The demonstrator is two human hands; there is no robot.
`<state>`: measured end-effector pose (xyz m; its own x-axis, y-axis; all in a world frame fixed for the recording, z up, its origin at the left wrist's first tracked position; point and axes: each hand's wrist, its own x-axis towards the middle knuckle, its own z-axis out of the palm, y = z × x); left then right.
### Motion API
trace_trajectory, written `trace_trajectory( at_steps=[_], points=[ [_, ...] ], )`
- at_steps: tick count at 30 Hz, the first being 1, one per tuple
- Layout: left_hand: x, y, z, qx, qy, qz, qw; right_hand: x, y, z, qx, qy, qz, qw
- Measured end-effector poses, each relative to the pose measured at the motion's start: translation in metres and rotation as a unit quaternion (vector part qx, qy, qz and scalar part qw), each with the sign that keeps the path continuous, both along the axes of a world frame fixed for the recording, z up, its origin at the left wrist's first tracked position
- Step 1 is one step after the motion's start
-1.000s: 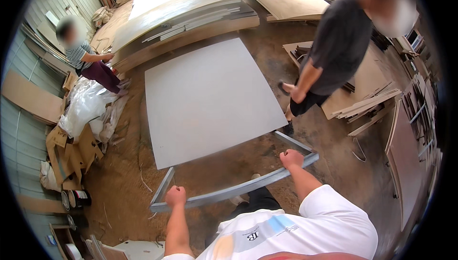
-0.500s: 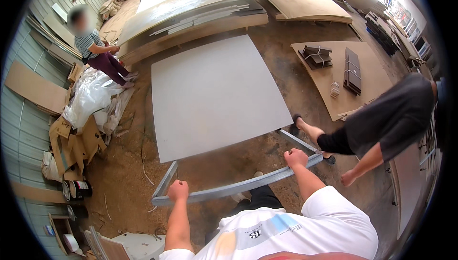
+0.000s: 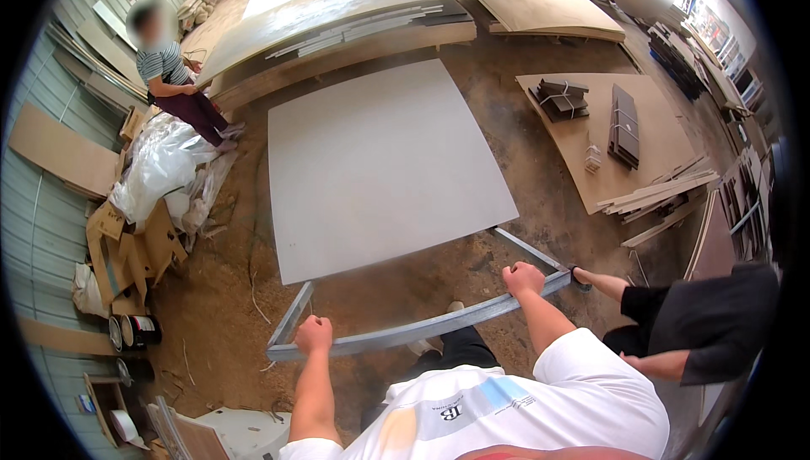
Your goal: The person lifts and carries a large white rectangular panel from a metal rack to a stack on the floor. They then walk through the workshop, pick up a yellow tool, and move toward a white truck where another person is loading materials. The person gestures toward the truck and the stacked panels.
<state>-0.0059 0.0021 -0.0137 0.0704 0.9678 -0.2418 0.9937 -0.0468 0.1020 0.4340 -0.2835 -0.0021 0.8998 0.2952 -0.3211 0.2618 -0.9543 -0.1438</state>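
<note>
**Both Hands Closed on the Near Rail of a Grey Metal Frame**

The person's left hand [image 3: 313, 334] was a fist wrapped over the near rail [image 3: 422, 331] of a grey metal frame [image 3: 292, 318], close to its left corner. The right hand [image 3: 523, 278] was curled around the same rail near its right corner, fingers pressed together on the metal. The rail ran between the two grips, rising slightly toward the right one. The person's dark trouser legs [image 3: 460, 349] showed just below the rail, between the forearms.

Just beyond the right grip, a second person in a black top [image 3: 700, 325] bent in from the right, one hand [image 3: 580, 276] touching the frame's right corner. From each corner a side rail ran away from the grips and slipped under the near edge of a large pale board [image 3: 380, 165], which lay over the frame's far part. Bare, sawdust-strewn floor [image 3: 405, 283] showed inside the frame between the near rail and the board's edge.

Out past the left grip lay cardboard scraps [image 3: 131, 245], round tins [image 3: 135, 331] and a heap of clear plastic sheeting [image 3: 160, 169]. Beyond that heap stood a third person in a striped shirt [image 3: 164, 63]. Far to the right of the board, a brown panel [image 3: 620, 152] on the floor carried dark bundles [image 3: 626, 125], with loose wooden strips [image 3: 662, 194] at its near edge. Farthest off, beyond the board, long sheets and stacked strips [image 3: 354, 13] lay in layers.
</note>
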Motion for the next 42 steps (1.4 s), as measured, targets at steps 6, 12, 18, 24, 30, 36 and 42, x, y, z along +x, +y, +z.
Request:
trace_trajectory(
  at_steps=[6, 12, 18, 24, 30, 36, 42],
  points=[
    [-0.002, 0.002, -0.005, 0.000, -0.008, 0.001, 1.000, 0.000, 0.002, 0.002, -0.006, 0.001, 0.001, 1.000],
    [-0.002, 0.003, -0.003, -0.002, -0.004, 0.002, 1.000, -0.001, 0.001, -0.001, 0.001, -0.011, 0.002, 1.000],
    [-0.001, 0.003, 0.000, 0.009, -0.011, -0.001, 1.000, 0.001, 0.000, -0.010, -0.001, -0.010, 0.001, 1.000],
    [0.005, 0.001, 0.000, 0.004, -0.005, 0.012, 1.000, 0.005, -0.007, -0.014, 0.011, -0.013, 0.007, 1.000],
    [0.005, -0.007, -0.020, 0.052, -0.012, -0.024, 0.998, 0.012, -0.015, -0.008, 0.061, 0.004, 0.017, 0.998],
    [0.175, -0.128, -0.005, -0.032, -0.105, -0.186, 0.976, 0.027, -0.037, -0.003, 0.163, 0.070, 0.016, 0.984],
    [0.402, -0.295, 0.016, -0.115, -0.245, -0.287, 0.919, 0.071, -0.084, -0.017, 0.526, 0.338, -0.013, 0.780]
  ],
)
